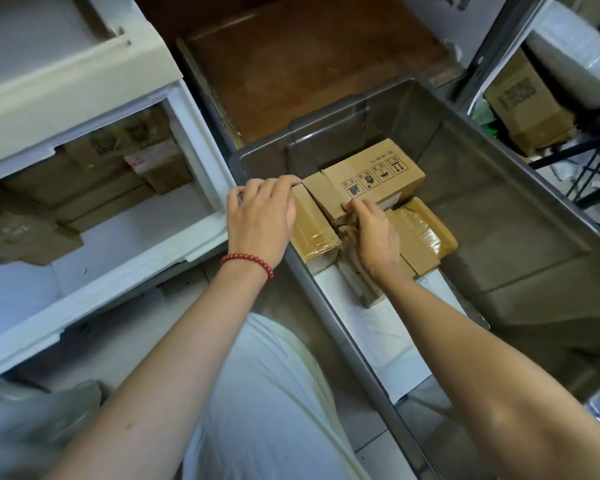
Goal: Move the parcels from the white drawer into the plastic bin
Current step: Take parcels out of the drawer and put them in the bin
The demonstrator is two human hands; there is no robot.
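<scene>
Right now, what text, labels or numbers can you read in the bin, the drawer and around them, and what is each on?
No text reads clearly.
Top parcel in plastic bin: handling pictograms, captions too small.
Drawer parcel: red-printed label, blurred.
Shelf carton: print blurred.
White panel: dark characters, cut off.

The parcel (371, 174) in the bin (499, 209) carries four handling pictograms, up-arrows among them; the captions are unreadable.
</scene>
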